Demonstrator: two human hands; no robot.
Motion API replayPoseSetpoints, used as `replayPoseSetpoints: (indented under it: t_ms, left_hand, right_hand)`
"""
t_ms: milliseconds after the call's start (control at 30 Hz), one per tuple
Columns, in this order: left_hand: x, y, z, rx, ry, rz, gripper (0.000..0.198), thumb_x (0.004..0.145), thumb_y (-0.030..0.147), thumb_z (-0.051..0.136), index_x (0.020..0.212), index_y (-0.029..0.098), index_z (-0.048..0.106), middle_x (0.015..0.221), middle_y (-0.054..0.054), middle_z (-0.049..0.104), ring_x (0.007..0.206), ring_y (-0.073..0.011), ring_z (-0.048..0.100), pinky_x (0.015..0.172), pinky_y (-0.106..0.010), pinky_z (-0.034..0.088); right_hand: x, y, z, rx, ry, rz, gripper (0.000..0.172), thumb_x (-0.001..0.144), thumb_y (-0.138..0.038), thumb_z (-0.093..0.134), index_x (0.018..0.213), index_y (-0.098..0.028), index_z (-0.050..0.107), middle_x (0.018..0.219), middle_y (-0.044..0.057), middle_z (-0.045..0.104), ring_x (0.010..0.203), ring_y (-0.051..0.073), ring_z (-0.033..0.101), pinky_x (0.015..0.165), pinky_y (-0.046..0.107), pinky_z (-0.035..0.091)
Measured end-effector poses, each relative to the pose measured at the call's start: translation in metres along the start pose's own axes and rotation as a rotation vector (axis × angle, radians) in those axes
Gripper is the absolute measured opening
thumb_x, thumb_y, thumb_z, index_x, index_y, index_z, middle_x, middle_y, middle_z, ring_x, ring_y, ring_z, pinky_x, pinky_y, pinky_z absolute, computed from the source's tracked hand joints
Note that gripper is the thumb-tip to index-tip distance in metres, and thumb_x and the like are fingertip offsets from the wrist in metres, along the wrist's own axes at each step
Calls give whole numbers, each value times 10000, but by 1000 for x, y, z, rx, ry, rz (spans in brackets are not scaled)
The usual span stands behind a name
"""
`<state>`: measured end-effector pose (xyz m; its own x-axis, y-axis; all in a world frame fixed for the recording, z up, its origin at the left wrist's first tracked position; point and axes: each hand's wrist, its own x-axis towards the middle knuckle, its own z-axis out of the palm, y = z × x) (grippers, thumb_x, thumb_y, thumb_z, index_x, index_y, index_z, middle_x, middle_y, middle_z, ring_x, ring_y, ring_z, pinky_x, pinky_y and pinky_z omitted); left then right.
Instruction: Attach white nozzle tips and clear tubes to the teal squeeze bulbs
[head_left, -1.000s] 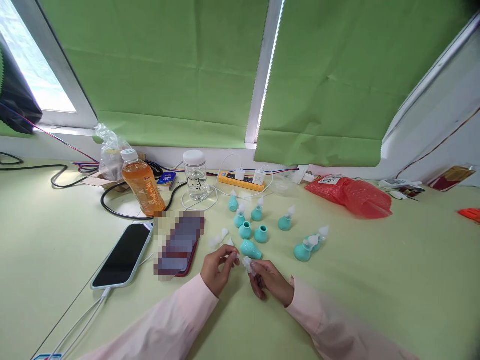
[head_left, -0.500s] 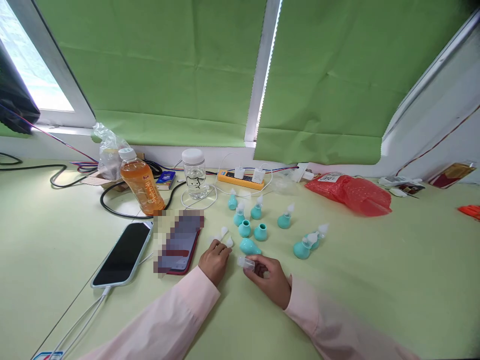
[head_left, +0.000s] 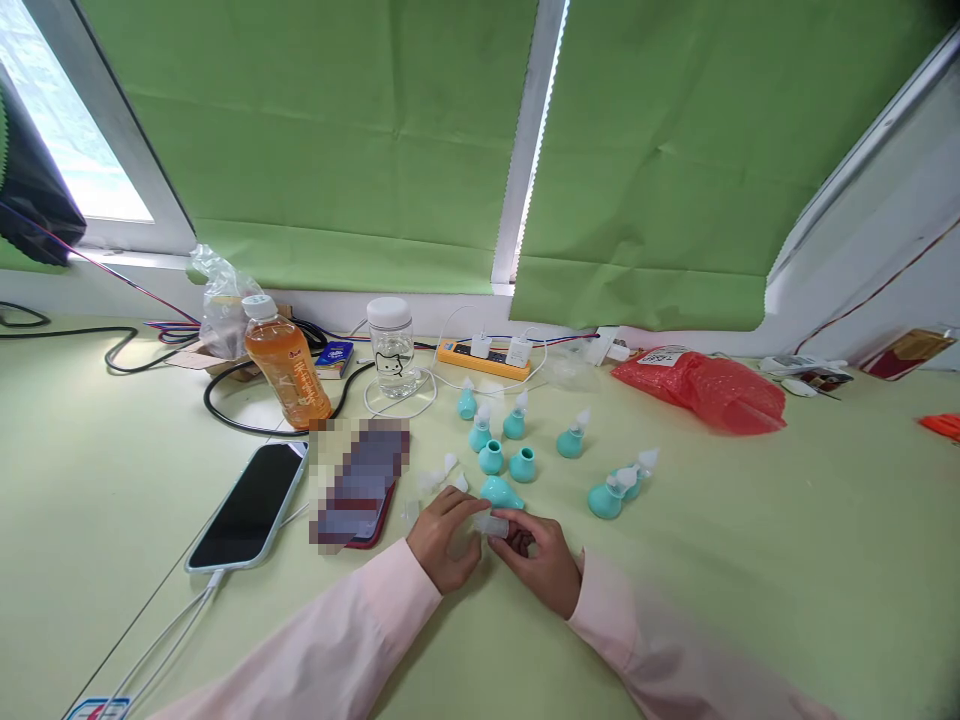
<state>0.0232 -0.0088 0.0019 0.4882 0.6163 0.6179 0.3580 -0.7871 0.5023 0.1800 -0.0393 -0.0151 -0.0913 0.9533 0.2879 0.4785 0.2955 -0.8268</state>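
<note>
My right hand (head_left: 541, 562) pinches a small clear plastic tube (head_left: 493, 525) between thumb and fingertips, lying sideways over the table. Around the tube's left end curves my left hand (head_left: 448, 540), thumb and index finger apart; contact with it is not plain. Just beyond the fingers a turquoise bulb (head_left: 501, 493) lies on its side. Two open-necked turquoise bulbs (head_left: 523, 464) stand behind it, without tips. Several more turquoise bulbs with whitish tips (head_left: 573, 437) stand farther back and to the right. Loose whitish tips (head_left: 450, 463) and a clear plastic piece (head_left: 411, 513) lie beside my left hand.
Left of my hands lie a partly blurred red-edged phone (head_left: 367, 500) and a charging phone (head_left: 247, 508). Behind stand an orange drink bottle (head_left: 289, 365), a clear jar (head_left: 392, 355) and an orange power strip (head_left: 484, 360) with cables. A red bubble-wrap bag (head_left: 705, 390) rests at the back right.
My left hand has moved right, from the loose whitish tips to the tube's left end, its thumb and index finger now apart. My right hand keeps the tube in nearly the same place.
</note>
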Motion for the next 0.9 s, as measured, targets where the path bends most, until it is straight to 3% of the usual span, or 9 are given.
replayPoseSetpoints:
  t_ms: [100,233,333,400,500,600,700,900]
  left_hand:
    - [-2,1,3,-22,-37,26,317,623,120,470,932,166,518,783,-56,579,727,-163,524,622,-282,472]
    - [-2,-2,3,129,54,37,200,681,144,471,870,162,532,717,-54,577,686,-160,523,576,-277,462]
    - [0,-2,-2,200,181,-16,140,706,160,495,845,160,512,724,-55,577,695,-163,512,596,-289,444]
    - [2,1,-7,186,293,-66,118,698,154,528,805,164,480,741,-50,568,700,-157,501,599,-282,434]
    - [2,7,-13,123,435,-86,149,683,107,550,698,174,418,781,-44,541,711,-147,487,607,-282,420]
    - [1,12,-15,123,499,-47,187,678,65,541,662,176,391,840,-45,534,731,-146,464,610,-285,410]
    - [1,10,-14,208,456,5,162,683,66,533,690,177,415,878,-47,542,740,-148,451,619,-284,405]
    - [1,-6,-1,616,81,-10,34,713,163,505,738,176,524,799,-65,562,721,-192,454,561,-288,386]
  right_hand:
    - [-1,-1,0,13,-17,-26,241,698,-291,535,897,-164,585,542,-7,506,448,100,449,439,223,400]
    - [-1,-6,-5,-36,11,-95,301,725,-237,498,1023,-190,504,651,16,552,500,112,481,494,242,436]
    - [2,-9,-12,-193,143,-237,304,729,-206,479,1032,-215,499,877,67,555,742,166,519,651,306,445]
    - [4,-8,-14,-311,178,-328,275,723,-191,476,991,-220,531,1023,84,504,924,212,464,734,364,417]
    - [5,-5,-13,-450,112,-380,244,704,-177,485,930,-216,569,1158,84,415,1024,254,384,780,429,379]
    - [3,-2,-9,-517,25,-350,244,685,-168,505,918,-191,574,1190,99,371,1024,263,371,791,428,378]
    - [3,1,-8,-539,20,-325,247,692,-136,490,920,-185,571,1181,104,357,999,250,384,778,397,397]
    - [4,6,-10,-504,81,-304,212,721,-96,447,799,-218,602,1056,78,417,820,190,455,666,332,437]
